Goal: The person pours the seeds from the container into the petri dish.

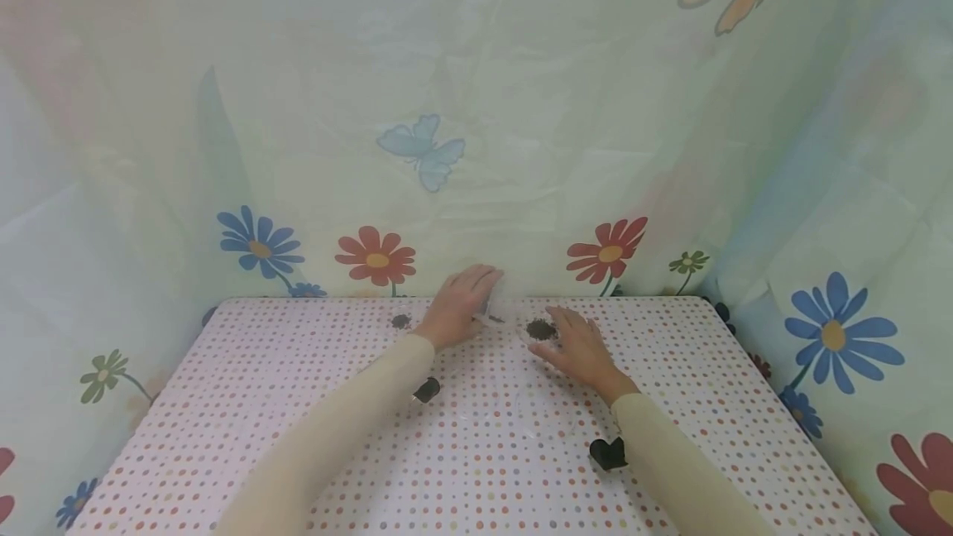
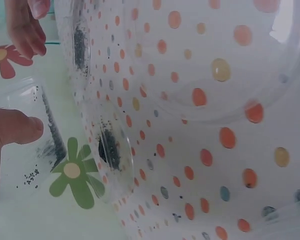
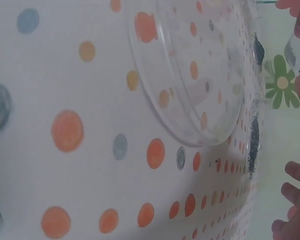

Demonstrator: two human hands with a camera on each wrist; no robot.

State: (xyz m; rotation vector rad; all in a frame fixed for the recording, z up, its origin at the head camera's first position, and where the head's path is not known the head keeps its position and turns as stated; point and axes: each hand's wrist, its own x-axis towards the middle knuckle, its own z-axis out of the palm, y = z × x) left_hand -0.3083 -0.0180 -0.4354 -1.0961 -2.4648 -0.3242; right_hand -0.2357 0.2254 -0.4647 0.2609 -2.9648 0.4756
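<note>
My left hand (image 1: 462, 304) holds a small clear plastic bag or packet (image 2: 27, 160) near the table's far edge. Its thumb lies on the clear side, and black grains gather along one edge of the packet. To the right, my right hand (image 1: 584, 354) has its fingers spread and loosely bent beside a shallow clear dish (image 3: 254, 140) with a heap of dark grains (image 1: 541, 329). No object shows in its grasp. Another clear dish with dark grains (image 1: 401, 322) stands left of my left hand. The left hand's far fingers are hidden in its wrist view.
A clear round dish or lid (image 3: 190, 80) lies nearer on the dotted tabletop (image 1: 476, 470). A few grains are scattered on the dots. Black objects (image 1: 609, 453) sit against both sleeves. A flowered cloth (image 1: 491, 189) hangs directly behind the table.
</note>
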